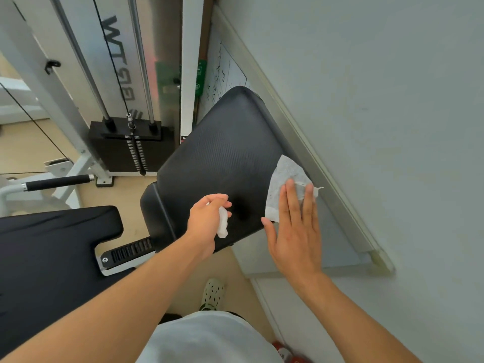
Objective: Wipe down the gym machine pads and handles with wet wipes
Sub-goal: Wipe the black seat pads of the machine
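Note:
A black ribbed back pad (222,158) of the gym machine tilts up in the middle of the view. A white wet wipe (284,179) lies flat on the pad's right edge. My right hand (296,226) presses it down with straight, spread fingers. My left hand (208,218) grips a small translucent white bottle (223,224) over the pad's lower part. The black seat pad (52,247) lies at the lower left. A black foam handle (56,182) sticks out at the left.
The white machine frame (42,82) and black weight stack (131,148) with its cable stand behind the pads. A pale wall (392,100) and a leaning framed board (301,142) close off the right side. My shoe (212,293) stands on the beige floor below.

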{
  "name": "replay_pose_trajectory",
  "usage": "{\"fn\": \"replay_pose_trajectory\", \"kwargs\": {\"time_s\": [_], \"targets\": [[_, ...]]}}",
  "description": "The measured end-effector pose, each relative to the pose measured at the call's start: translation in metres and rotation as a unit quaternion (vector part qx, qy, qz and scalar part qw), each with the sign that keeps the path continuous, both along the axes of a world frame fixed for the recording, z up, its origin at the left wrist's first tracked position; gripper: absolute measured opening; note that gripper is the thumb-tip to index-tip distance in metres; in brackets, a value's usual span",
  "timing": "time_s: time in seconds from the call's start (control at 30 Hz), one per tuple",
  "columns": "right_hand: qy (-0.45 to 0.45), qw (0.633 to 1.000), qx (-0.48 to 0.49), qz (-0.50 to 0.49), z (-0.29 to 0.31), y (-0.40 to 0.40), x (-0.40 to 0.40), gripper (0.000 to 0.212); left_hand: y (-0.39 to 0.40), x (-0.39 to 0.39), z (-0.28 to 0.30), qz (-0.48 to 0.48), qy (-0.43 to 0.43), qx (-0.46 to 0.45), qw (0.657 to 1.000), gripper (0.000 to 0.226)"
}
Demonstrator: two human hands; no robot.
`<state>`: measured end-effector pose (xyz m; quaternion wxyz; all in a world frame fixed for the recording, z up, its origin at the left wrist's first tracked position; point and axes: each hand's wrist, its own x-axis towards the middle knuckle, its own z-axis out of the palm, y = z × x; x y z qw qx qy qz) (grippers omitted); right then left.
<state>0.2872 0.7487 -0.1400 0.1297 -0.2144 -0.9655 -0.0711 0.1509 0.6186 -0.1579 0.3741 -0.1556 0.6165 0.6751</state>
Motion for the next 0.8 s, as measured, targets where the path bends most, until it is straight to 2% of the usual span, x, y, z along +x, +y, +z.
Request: {"fn": "replay_pose_trajectory", "kwargs": {"time_s": [0.1, 0.17, 0.33, 0.43, 0.5, 0.57, 0.63, 0.7, 0.73, 0.8], "targets": [[0.058, 0.997, -0.002, 0.05, 0.01, 0.012, -0.003, 0.051, -0.014, 0.0, -0.006, 0.014, -0.011, -0.004, 1.0, 0.015], [0.074, 0.996, -0.003, 0.052, 0.02, 0.021, -0.014, 0.045, -0.022, -0.001, -0.008, 0.026, -0.015, -0.009, 1.0, 0.014], [-0.119, 0.989, 0.069, 0.049, 0.036, 0.019, -0.044, 0.069, -0.039, -0.002, -0.012, 0.057, -0.025, -0.014, 0.998, 0.015], [-0.188, 0.971, 0.125, 0.079, 0.034, 0.013, -0.053, 0.07, -0.049, -0.003, -0.014, 0.069, -0.031, -0.013, 0.997, 0.014], [-0.23, 0.951, 0.155, 0.136, 0.018, 0.004, -0.058, 0.069, -0.054, -0.003, -0.015, 0.078, -0.034, -0.012, 0.996, 0.013], [-0.3, 0.91, 0.181, 0.221, -0.006, -0.008, -0.053, 0.068, -0.058, -0.002, -0.017, 0.088, -0.034, -0.009, 0.996, 0.012], [-0.391, 0.848, 0.198, 0.299, -0.027, -0.017, -0.041, 0.067, -0.062, -0.001, -0.019, 0.097, -0.032, -0.004, 0.995, 0.013], [-0.44, 0.804, 0.217, 0.336, -0.033, -0.019, -0.037, 0.066, -0.068, -0.002, -0.02, 0.108, -0.033, -0.001, 0.994, 0.013], [-0.438, 0.802, 0.224, 0.338, -0.028, -0.017, -0.043, 0.065, -0.071, -0.003, -0.021, 0.116, -0.036, 0.0, 0.993, 0.013], [-0.399, 0.829, 0.245, 0.304, -0.012, -0.009, -0.069, 0.067, -0.078, -0.006, -0.023, 0.133, -0.042, -0.001, 0.99, 0.013]]}}
